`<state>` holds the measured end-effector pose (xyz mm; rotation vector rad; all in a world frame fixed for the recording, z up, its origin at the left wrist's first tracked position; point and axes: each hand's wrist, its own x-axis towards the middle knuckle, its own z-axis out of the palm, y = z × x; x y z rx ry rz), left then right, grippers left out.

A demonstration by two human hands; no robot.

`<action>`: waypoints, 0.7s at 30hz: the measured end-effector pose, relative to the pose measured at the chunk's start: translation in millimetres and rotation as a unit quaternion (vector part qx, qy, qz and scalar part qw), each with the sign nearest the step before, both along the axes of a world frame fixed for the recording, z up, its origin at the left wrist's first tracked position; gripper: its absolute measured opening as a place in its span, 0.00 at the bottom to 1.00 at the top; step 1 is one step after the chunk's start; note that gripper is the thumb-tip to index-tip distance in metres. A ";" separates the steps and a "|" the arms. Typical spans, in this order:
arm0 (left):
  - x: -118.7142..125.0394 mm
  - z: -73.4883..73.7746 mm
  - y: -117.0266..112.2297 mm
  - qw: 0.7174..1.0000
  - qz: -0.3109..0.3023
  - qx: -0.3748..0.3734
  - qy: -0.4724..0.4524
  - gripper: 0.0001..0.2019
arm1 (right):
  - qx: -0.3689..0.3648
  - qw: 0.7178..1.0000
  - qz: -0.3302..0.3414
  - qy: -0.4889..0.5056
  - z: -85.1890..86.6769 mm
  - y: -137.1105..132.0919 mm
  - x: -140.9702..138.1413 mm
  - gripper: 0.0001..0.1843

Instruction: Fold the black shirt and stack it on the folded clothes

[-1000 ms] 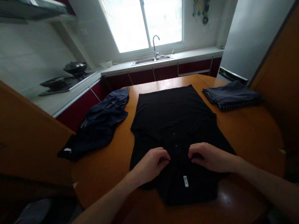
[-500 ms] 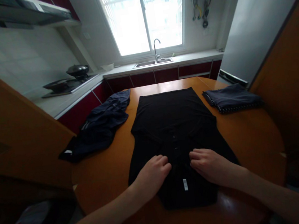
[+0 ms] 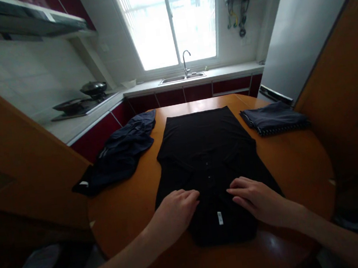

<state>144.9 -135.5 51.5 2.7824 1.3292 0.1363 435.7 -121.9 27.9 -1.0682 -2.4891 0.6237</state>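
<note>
A black shirt [image 3: 203, 135] lies spread flat on the wooden table, its collar end towards me, with small buttons down the middle and a white label [image 3: 220, 218] inside the neck. My left hand [image 3: 180, 208] rests over the left side near the collar, fingers loosely bent and seemingly not gripping the cloth; its fingertips are partly hidden. On the opposite side of the neck, my right hand [image 3: 255, 196] hovers at the fabric with thumb and fingers apart, holding nothing.
Crumpled dark blue clothing [image 3: 119, 152] lies along the left edge of the round wooden table [image 3: 303, 166]. A folded dark garment stack [image 3: 275, 118] sits at the right. Beyond are a counter with a sink [image 3: 181, 78], a stove with pans [image 3: 93, 89] and a fridge [image 3: 303, 27].
Both hands were closed at the shirt's collar. The right hand's fingers have spread, and the left hand's grip has loosened. The shirt lies much as before; the view has shifted slightly.
</note>
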 end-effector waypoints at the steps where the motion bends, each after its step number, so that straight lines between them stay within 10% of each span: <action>1: -7.6 2.0 -1.9 0.999 0.014 0.001 -0.030 0.12 | -0.005 1.000 -0.008 0.015 0.3 -1.5 6.5 0.19; 9: -42.2 -8.3 -35.7 0.983 -0.084 -0.151 -0.070 0.41 | -0.047 0.994 0.098 -0.016 -18.7 -26.9 38.1 0.49; 21: -29.6 -21.7 -34.4 0.972 -0.027 -0.158 -0.169 0.23 | -0.030 0.998 0.043 -0.016 -10.7 -29.1 23.3 0.20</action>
